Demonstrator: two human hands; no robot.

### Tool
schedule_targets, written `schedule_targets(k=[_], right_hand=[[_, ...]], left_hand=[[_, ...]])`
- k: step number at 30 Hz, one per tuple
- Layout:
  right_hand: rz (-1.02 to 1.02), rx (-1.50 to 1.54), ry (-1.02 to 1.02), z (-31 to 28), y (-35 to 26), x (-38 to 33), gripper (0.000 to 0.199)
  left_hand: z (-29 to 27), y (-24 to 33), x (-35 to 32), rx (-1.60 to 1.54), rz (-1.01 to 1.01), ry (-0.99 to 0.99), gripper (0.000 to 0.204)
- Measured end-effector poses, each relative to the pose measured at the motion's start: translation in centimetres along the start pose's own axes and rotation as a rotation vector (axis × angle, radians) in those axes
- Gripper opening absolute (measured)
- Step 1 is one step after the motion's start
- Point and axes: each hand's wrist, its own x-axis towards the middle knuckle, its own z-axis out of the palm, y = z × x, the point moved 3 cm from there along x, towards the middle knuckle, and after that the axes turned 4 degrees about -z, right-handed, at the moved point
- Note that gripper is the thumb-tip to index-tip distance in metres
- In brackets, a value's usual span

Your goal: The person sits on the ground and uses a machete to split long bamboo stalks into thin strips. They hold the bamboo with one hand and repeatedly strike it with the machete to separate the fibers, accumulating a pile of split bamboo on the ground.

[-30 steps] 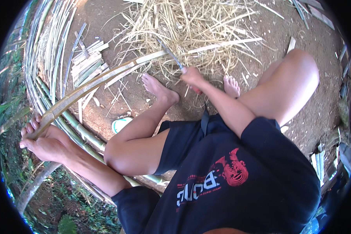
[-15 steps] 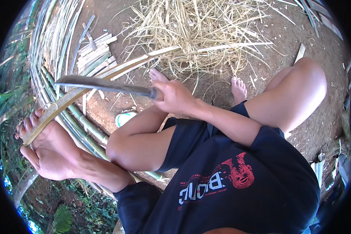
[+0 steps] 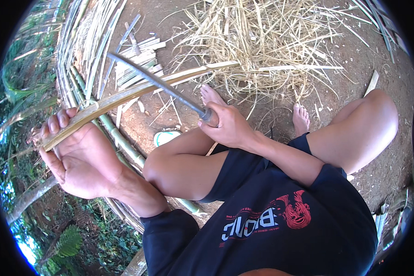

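Our left hand (image 3: 85, 158), at nine o'clock, has its fingers curled round the near end of the strip (image 3: 122, 101), which runs from there up to about half past twelve. Our right hand (image 3: 232, 126), near the centre, has its fingers clamped on the handle of the knife (image 3: 164, 87), whose tip points to ten o'clock. The blade crosses over the strip; we cannot tell whether they touch. To work well here, we want a steady strip, a low blade angle, and strokes directed away from our left fingers and our left knee (image 3: 157, 168). The shavings (image 3: 253, 46) lie at one o'clock.
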Motion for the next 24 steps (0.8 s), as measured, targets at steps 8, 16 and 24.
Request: schedule_targets(k=[8, 16, 24], right_hand=[[0.029, 0.069, 0.059, -1.4, -0.4, 0.3, 0.047], [0.112, 0.265, 0.006, -4.0, -4.7, 0.4, 0.027], [-0.074, 0.238, 0.044, -4.6, -7.8, -0.3, 0.030]], left_hand=[[2.1, -0.3, -1.2, 0.023, -0.031, -0.087, 0.017], [3.6, -0.3, -2.1, 0.069, 0.047, -0.191, 0.020], [2.6, -2.2, -4.5, 0.364, 0.154, 0.034, 0.039]])
